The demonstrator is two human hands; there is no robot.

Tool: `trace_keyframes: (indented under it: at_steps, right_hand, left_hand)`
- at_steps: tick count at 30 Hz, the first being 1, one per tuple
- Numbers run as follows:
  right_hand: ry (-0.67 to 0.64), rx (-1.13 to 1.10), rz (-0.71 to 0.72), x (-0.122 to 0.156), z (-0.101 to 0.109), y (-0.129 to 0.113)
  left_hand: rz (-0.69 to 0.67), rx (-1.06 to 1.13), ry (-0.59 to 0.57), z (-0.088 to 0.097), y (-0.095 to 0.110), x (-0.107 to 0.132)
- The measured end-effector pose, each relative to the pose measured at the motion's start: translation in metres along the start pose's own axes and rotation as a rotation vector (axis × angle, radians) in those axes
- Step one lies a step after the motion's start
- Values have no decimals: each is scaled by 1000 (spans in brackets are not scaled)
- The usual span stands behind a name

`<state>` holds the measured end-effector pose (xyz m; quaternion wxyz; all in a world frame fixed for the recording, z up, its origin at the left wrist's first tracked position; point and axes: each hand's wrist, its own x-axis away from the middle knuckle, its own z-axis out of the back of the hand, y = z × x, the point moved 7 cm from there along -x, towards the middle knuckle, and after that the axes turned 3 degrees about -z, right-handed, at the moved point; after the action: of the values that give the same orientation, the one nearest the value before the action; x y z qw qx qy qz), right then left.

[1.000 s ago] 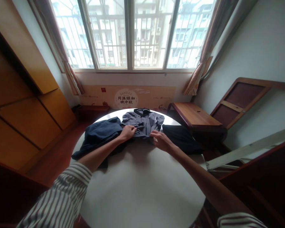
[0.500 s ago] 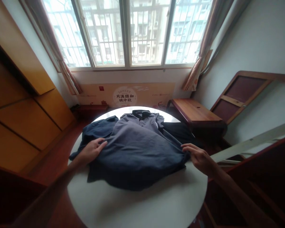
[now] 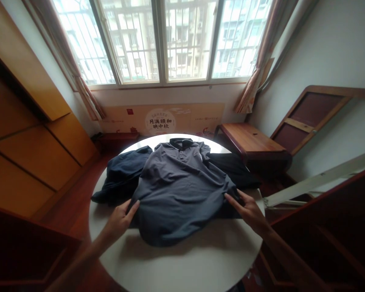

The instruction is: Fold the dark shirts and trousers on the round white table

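Note:
A grey polo shirt (image 3: pixel 179 184) with a black collar lies spread out, front up, on the round white table (image 3: pixel 200 255). My left hand (image 3: pixel 120 219) pinches the shirt's lower left hem, fingers closed on the cloth. At the lower right hem my right hand (image 3: pixel 249 211) grips the fabric the same way. The collar points toward the window.
A dark navy garment (image 3: pixel 123 174) lies on the table's left, a black garment (image 3: pixel 234 170) on its right. A low wooden table (image 3: pixel 249 142) stands beyond at right. Wooden cabinets (image 3: pixel 33 142) line the left wall. A white bar (image 3: pixel 319 180) leans at right.
The shirt, bunched at the far side a second ago, has been pulled open toward me and flattened. Both hands have slid down to its lower corners.

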<state>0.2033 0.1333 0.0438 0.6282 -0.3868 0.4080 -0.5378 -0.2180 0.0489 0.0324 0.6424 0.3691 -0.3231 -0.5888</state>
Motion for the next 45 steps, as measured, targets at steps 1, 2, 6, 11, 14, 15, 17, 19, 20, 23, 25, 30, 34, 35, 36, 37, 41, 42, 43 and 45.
trace_keyframes:
  at_steps: [1, 2, 6, 11, 14, 15, 17, 19, 20, 23, 25, 30, 34, 35, 36, 37, 41, 42, 43, 45]
  right_hand:
    - [27, -86, -37, 1, 5, -5]
    - [50, -160, -83, 3, 12, -7]
    - [-131, -162, -328, 24, 31, 5]
    - [-209, 358, -159, 17, 47, 3]
    - [-66, 548, 113, -16, 24, -34]
    - [-97, 571, 192, -28, 4, -47]
    - [-223, 582, 334, -51, -45, -68]
    - [-307, 622, 441, -71, -93, -80]
    - [-344, 643, 482, -81, -115, -82]
    - [-419, 739, 501, -110, -167, -69]
    - [-417, 843, 407, -130, -185, -48]
    - [-369, 954, 245, -156, -193, -6]
    - [-361, 939, 268, -156, -195, 2]
    - [-361, 937, 270, -156, -196, 2]
    - [-357, 936, 274, -155, -196, 2]
    - [-353, 936, 277, -155, -196, 2]
    - [-346, 935, 282, -155, -196, 3]
    - [-348, 935, 279, -155, -196, 3]
    - [-352, 934, 275, -154, -196, 3]
    - [-355, 930, 270, -154, -196, 3]
  left_hand:
    - [46, 85, 6, 6, -2, 1]
    - [115, 158, -10, 11, -8, 3]
    - [351, 225, -228, 21, -42, 29]
    - [236, -310, -362, 35, -33, 36]
    - [-27, -602, -147, 45, 24, -11]
    - [-110, -653, -91, 44, 43, -33]
    - [-222, -764, -5, 42, 69, -83]
    - [-212, -901, 64, 41, 73, -130]
    - [-196, -936, 49, 38, 68, -150]
    - [-160, -927, -69, 20, 43, -181]
    - [-201, -910, -133, 3, 31, -179]
    - [-327, -969, -86, -22, 12, -148]
    - [-383, -983, 31, -16, -4, -143]
    - [-379, -989, 49, -14, -8, -145]
    - [-364, -995, 67, -12, -11, -149]
    - [-340, -1002, 86, -10, -14, -154]
    - [-208, -1022, 184, 3, -24, -180]
    - [-174, -1028, 205, 8, -27, -188]
    - [-142, -1033, 223, 12, -29, -196]
    - [-78, -1039, 238, 22, -30, -214]
